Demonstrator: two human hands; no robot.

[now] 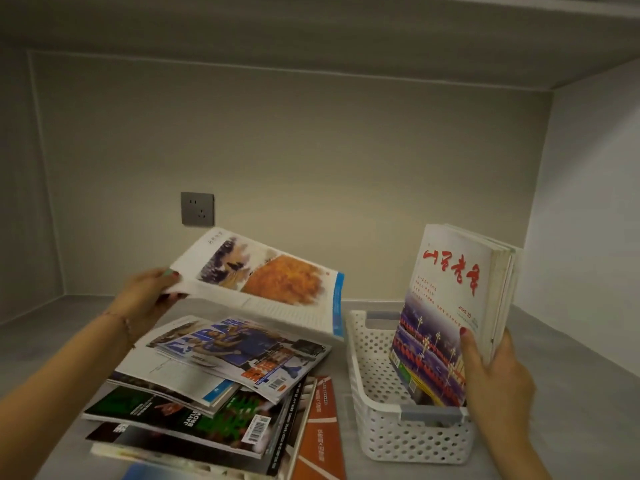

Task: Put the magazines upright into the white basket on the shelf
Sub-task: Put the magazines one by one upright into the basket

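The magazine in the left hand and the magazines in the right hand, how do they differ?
The orange-picture magazine lies nearly flat in the air above the pile; the red-titled magazines stand upright in the white basket. One is single, the others a bundle. Both are gripped at an edge.

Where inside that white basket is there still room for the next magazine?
The perforated white plastic basket is bare on its left; the right hand holds upright magazines against its right side. Crowded: the messy magazine pile beside it, under the left hand's lifted magazine.

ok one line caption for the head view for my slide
Left hand lifts a magazine off the pile; right hand steadies upright magazines in the white basket.
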